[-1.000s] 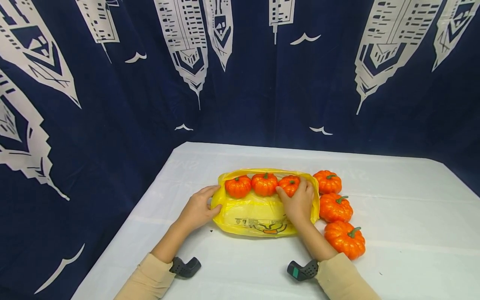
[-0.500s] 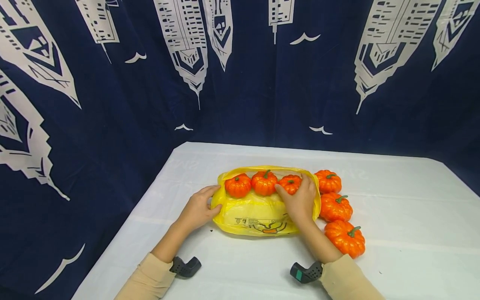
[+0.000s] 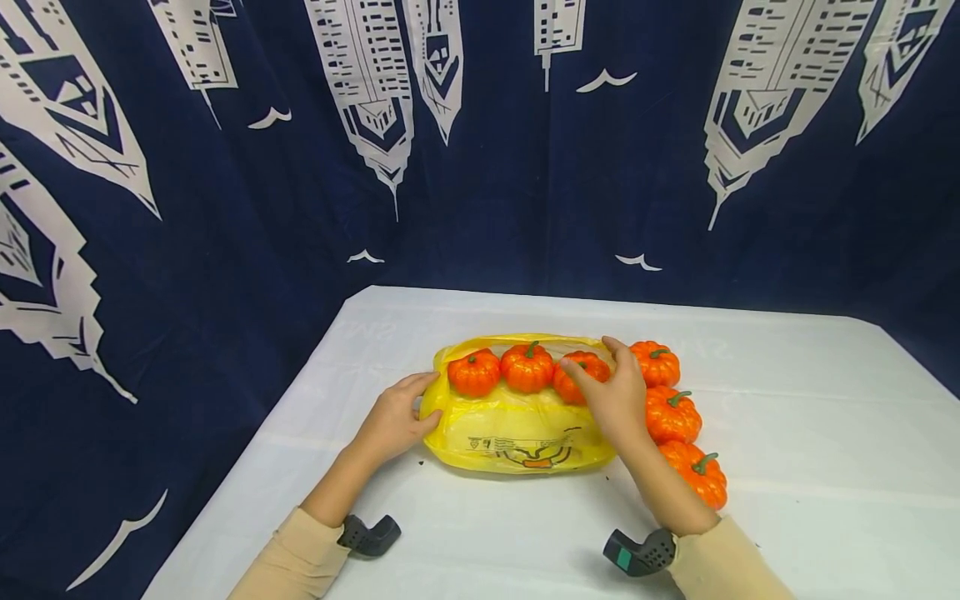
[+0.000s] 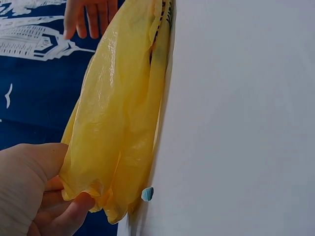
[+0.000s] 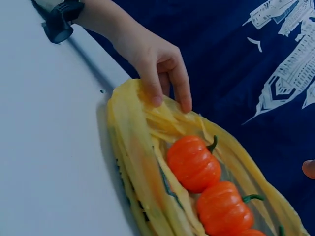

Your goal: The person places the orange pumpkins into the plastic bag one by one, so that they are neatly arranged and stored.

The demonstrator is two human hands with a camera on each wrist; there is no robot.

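A yellow plastic bag (image 3: 517, 425) lies on the table with its mouth spread. Inside it, in a row, sit three small orange pumpkins: a left pumpkin (image 3: 474, 373), a middle pumpkin (image 3: 527, 368) and a right pumpkin (image 3: 592, 367). My left hand (image 3: 396, 421) holds the bag's left end, the thumb on one side of the film and curled fingers on the other, as the left wrist view shows. Over the bag's right end is my right hand (image 3: 621, 402), thumb and fingers spread apart above the right pumpkin, gripping nothing.
Three more pumpkins stand in a line just right of the bag: a back pumpkin (image 3: 656, 364), a centre pumpkin (image 3: 672, 415) and a front pumpkin (image 3: 697, 477) partly behind the right forearm. A white cloth covers the table (image 3: 810, 442). Behind hangs a dark blue curtain (image 3: 495, 217).
My right hand has let go of the right pumpkin, its fingers spreading and the hand shifting right and up. That pumpkin now sits in the bag. The left hand keeps its place.
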